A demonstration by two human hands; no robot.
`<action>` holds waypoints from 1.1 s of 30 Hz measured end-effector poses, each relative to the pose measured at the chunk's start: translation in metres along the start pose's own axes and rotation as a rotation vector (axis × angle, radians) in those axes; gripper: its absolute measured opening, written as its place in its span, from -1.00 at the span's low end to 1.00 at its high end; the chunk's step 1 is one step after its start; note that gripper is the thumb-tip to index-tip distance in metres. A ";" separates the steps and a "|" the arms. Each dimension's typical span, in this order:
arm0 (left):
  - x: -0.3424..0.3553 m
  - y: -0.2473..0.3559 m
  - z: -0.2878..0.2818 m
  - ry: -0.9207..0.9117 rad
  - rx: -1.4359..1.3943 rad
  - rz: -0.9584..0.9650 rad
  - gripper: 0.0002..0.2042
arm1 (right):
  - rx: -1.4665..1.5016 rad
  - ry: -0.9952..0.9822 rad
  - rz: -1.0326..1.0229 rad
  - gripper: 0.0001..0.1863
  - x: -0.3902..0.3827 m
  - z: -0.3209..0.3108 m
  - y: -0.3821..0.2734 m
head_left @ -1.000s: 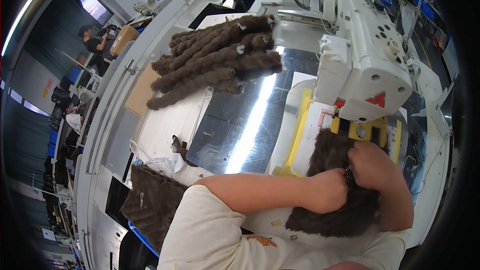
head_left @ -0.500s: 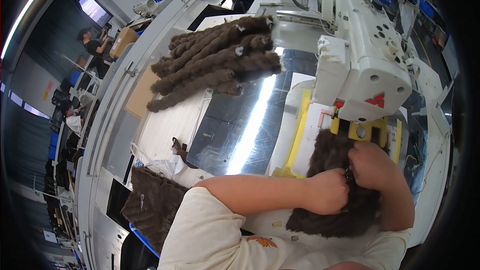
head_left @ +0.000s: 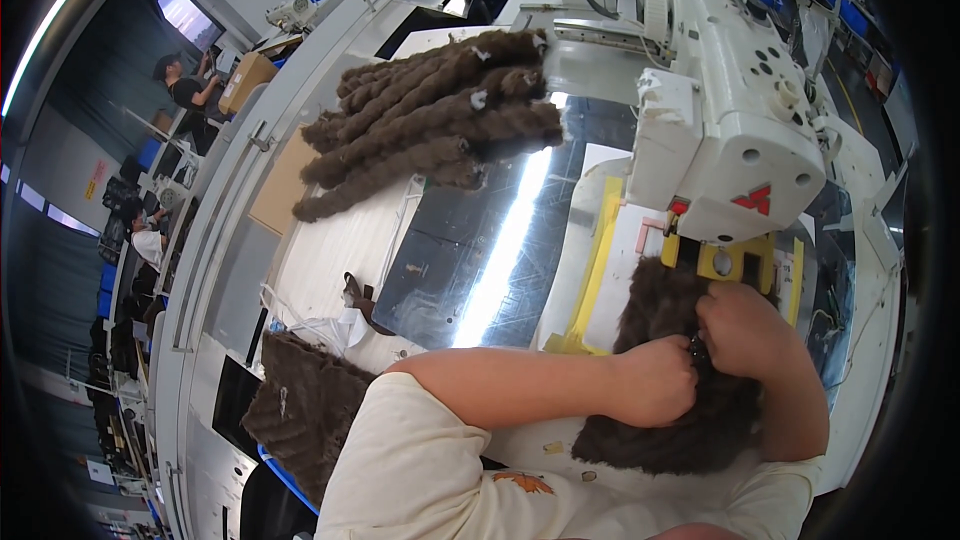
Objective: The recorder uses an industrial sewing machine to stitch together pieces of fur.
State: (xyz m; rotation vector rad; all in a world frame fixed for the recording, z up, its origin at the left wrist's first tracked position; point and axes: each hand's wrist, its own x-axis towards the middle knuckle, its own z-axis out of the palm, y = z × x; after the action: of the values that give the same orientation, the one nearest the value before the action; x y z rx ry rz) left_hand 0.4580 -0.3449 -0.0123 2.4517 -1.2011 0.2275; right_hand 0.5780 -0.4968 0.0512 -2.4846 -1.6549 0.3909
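Observation:
A dark brown fur piece lies in front of the sewing machine, its far end against the yellow clamp plate. Over the fur, my left hand is a closed fist reaching in from the left. Close beside it, my right hand is curled shut, just short of the yellow plate. A small black object shows between the two hands; its kind and which fingers grip it are hidden. My fingertips are turned away, so what each hand pinches does not show.
Several rolled brown fur strips lie at the far left of the table, past a shiny metal plate. Another fur piece rests by my left elbow, near white cords. Yellow tape edges the machine bed. A person works far left.

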 end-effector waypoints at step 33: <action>-0.001 -0.005 0.004 0.007 -0.059 -0.016 -0.77 | -0.034 -0.046 0.071 -0.84 0.006 0.007 -0.002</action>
State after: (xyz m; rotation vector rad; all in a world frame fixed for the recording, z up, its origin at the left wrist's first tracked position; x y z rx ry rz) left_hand 0.4612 -0.3433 -0.0175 2.4075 -1.1680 0.1933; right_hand 0.5767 -0.4905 0.0438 -2.5836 -1.6067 0.4350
